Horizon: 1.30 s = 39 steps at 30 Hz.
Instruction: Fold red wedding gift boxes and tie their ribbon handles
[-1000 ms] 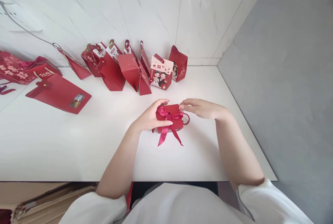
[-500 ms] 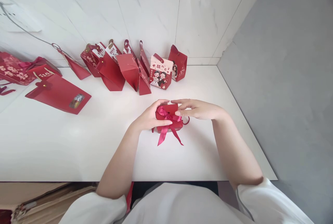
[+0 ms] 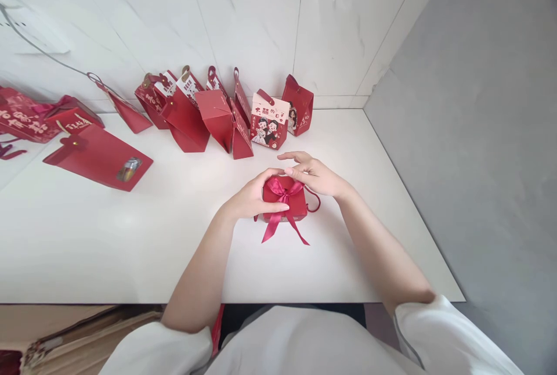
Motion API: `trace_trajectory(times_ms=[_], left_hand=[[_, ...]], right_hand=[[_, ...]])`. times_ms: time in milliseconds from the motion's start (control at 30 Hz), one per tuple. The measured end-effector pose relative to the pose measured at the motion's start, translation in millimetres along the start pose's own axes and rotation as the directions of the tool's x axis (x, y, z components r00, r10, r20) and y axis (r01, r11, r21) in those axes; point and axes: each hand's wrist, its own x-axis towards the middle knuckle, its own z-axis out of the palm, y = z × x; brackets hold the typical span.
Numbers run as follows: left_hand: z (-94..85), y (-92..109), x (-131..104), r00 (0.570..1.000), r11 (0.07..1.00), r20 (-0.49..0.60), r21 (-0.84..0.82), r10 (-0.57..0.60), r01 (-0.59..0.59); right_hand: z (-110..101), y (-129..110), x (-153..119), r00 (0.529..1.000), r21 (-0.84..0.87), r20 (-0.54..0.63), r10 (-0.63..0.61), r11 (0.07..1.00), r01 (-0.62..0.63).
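Observation:
A small red gift box (image 3: 296, 205) stands on the white table in front of me, topped by a pink satin ribbon (image 3: 284, 194) tied in a bow. Two ribbon tails hang down its near side, and a dark red cord loop (image 3: 316, 204) sticks out at the right. My left hand (image 3: 255, 196) grips the box from the left, thumb along the near side, other fingers around the far side. Over the far right edge of the box is my right hand (image 3: 312, 170), fingers apart and holding nothing; whether its thumb touches the bow is unclear.
Several red gift boxes (image 3: 187, 122) line the tiled wall. A pink-and-red box with a cartoon couple (image 3: 268, 125) is near the right end. A red box with a small window (image 3: 98, 157) lies at left. The table (image 3: 174, 247) ends at a grey surface on the right.
My right hand has moved left and away from me, off the right side of the bow. The bow's right loop now shows fully. My left hand keeps its grip on the box.

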Motion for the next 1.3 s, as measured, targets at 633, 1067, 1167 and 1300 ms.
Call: trace_trajectory(times_ms=[633,1067,1167,1300], left_hand=[[18.1,-8,13,0.996,0.992,-0.091,-0.129,-0.019,0.007],[-29.8,-18,-1,0.987,0.988,0.032,-0.017,0.156,-0.155],[-35.6,-24,-2,0.978,0.984,0.115,0.015,0.173,-0.176],[-31.4,-33,0,0.981,0.987,0.145,0.069,0.132,-0.143]], right_hand=[[-7,0,-2,0.999,-0.049,-0.001,-0.04,0.998,0.04],[-17,-41,-34,0.921,-0.306,0.296,0.254,0.939,-0.161],[-5,-49,-32,0.931,-0.422,0.206,0.3,0.886,-0.192],[-2,-50,-29,0.974,-0.506,0.115,0.196,0.855,-0.113]])
